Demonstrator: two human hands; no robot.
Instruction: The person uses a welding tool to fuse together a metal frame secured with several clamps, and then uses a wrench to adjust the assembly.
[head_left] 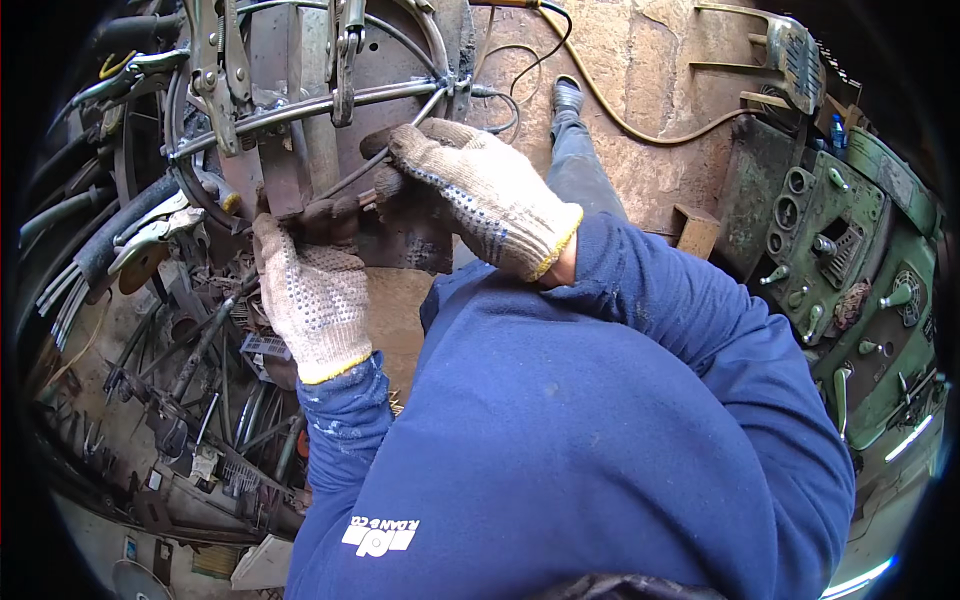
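Both my hands wear whitish knitted work gloves with blue dots and dirty fingertips. My left hand is closed at the lower end of a flat steel bar; what its fingers grip is hidden. My right hand has its fingers curled beside a thin diagonal metal rod. Between the two hands shows a short reddish-brown piece, too small to name. Above them is a frame of bent metal rods. Locking pliers clamp it at the left, and a second pair of locking pliers hangs further right.
A dark metal plate sits below my hands. More clamps and scrap metal crowd the left. A hose crosses the floor at upper right. The green machine with levers stands at right, near a wooden block.
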